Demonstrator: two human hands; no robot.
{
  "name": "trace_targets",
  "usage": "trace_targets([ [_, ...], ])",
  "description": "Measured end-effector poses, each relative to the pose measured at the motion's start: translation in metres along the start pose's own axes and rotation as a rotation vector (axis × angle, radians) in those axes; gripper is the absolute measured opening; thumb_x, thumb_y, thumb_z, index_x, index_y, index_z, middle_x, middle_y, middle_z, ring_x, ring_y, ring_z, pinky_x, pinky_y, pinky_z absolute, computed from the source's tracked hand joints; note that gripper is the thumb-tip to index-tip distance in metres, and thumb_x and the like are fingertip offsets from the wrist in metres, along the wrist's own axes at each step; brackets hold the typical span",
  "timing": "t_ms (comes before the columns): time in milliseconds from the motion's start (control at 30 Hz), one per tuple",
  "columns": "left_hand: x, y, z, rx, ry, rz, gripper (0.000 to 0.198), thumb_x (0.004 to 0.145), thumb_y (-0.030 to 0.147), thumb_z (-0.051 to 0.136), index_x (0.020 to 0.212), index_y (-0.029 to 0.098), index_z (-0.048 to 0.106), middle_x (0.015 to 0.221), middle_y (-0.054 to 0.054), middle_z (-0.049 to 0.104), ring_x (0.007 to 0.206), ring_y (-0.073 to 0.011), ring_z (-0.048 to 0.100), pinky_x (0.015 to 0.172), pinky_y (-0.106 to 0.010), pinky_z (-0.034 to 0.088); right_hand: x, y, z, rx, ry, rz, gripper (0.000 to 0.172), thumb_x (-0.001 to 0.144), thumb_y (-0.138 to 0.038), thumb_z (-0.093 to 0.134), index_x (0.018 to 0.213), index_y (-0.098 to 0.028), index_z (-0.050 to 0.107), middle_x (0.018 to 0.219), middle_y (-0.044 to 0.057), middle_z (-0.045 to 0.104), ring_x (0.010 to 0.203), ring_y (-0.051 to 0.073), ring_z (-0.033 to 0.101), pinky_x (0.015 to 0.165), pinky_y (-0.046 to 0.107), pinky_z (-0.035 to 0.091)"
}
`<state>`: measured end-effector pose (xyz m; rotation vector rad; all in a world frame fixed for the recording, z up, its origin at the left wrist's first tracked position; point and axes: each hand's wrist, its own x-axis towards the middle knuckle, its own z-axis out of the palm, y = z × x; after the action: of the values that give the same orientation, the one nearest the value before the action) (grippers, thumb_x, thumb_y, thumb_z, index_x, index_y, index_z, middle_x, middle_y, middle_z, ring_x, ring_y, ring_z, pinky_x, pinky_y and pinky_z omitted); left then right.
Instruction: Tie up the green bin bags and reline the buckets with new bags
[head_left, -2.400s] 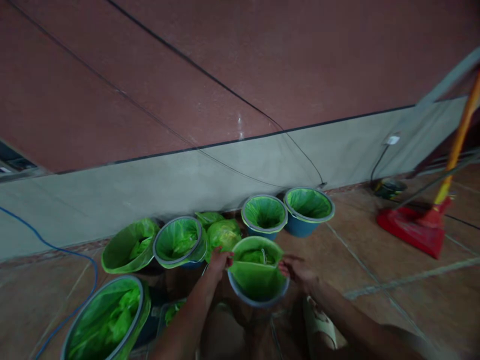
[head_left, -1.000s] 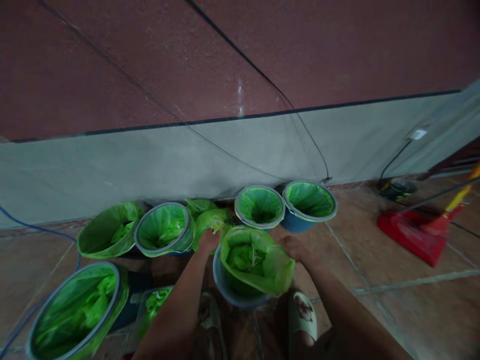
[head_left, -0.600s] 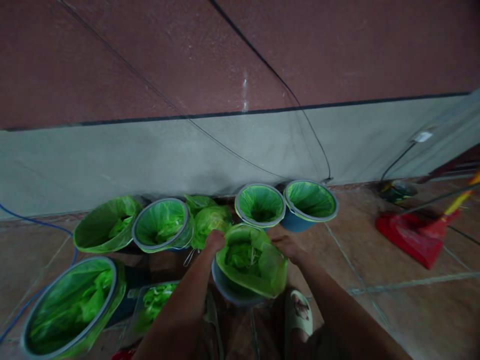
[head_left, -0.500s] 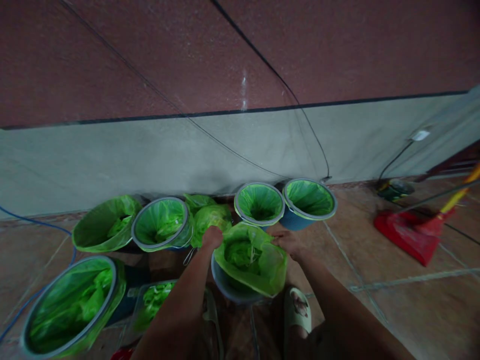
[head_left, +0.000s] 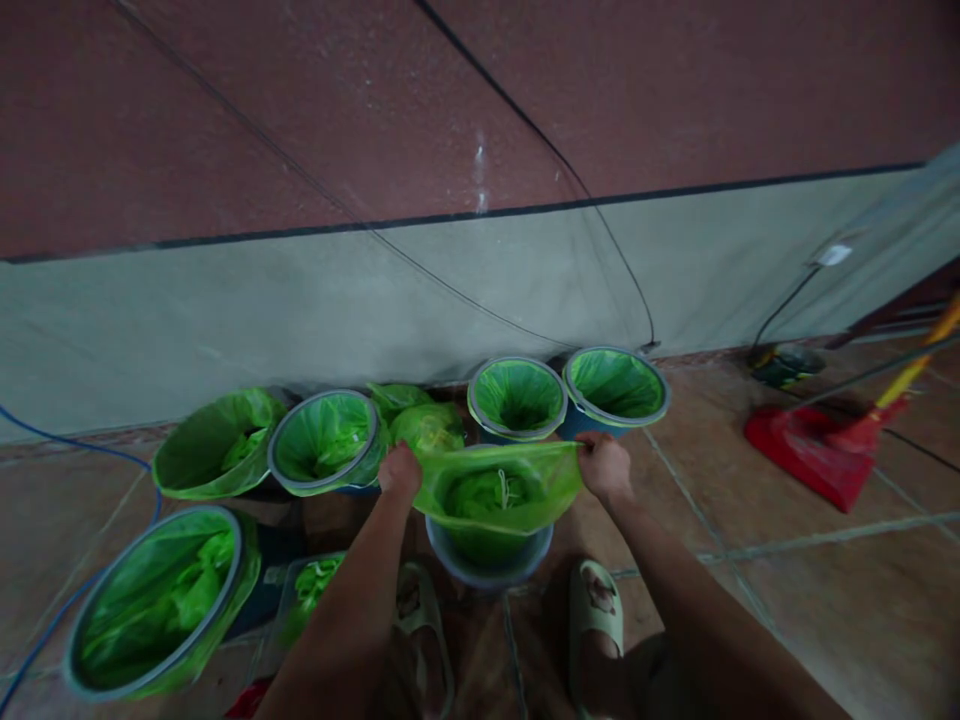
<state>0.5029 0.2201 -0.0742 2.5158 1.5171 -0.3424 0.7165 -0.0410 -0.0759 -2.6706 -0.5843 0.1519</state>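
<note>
A green plastic bag (head_left: pixel 487 515) is stretched wide between my two hands, its mouth pulled taut sideways. My left hand (head_left: pixel 401 472) is closed on the bag's left edge, and my right hand (head_left: pixel 604 466) grips its right edge. Below and around the bag is a small bin (head_left: pixel 491 575) with a pale rim, standing on the floor between my feet. Inside the bag lies bunched green plastic with a thin white string on top. Just behind my left hand sits another crumpled green bag (head_left: pixel 431 428).
Behind stand lined bins: one (head_left: pixel 517 397) at centre, one (head_left: pixel 616 388) right of it, one (head_left: pixel 324 440) to the left. A large lined bin (head_left: pixel 157 600) tilts at lower left, near a clear box (head_left: pixel 311 590). A red dustpan (head_left: pixel 814 450) lies right.
My hands have moved apart, and the bag's mouth between them has gone from loose and rounded to stretched straight. More of the bin's rim now shows below it.
</note>
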Motion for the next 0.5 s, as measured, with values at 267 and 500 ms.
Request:
trace_targets([
  [267,-0.018,0.024,0.003,-0.042,-0.058,0.300,0.064,0.080,0.009,0.051,0.142,0.026,0.048,0.148,-0.010,0.049,0.133,-0.0291,0.047,0.104,-0.047,0.045,-0.008,-0.010,-0.002,0.030,-0.031,0.000,0.034,0.085,-0.017,0.049,0.103,-0.016,0.077,0.106,0.013,0.074,0.095,0.025,0.070,0.083,0.030,0.051],
  [500,-0.019,0.034,0.005,-0.098,-0.069,0.519,0.034,0.085,0.022,0.057,0.115,0.032,0.070,0.135,-0.004,0.063,0.130,-0.0271,0.051,0.112,-0.053,0.033,-0.009,-0.010,-0.002,0.030,-0.031,0.000,0.034,0.084,-0.018,0.049,0.102,-0.016,0.077,0.105,0.013,0.075,0.096,0.026,0.070,0.083,0.031,0.051],
])
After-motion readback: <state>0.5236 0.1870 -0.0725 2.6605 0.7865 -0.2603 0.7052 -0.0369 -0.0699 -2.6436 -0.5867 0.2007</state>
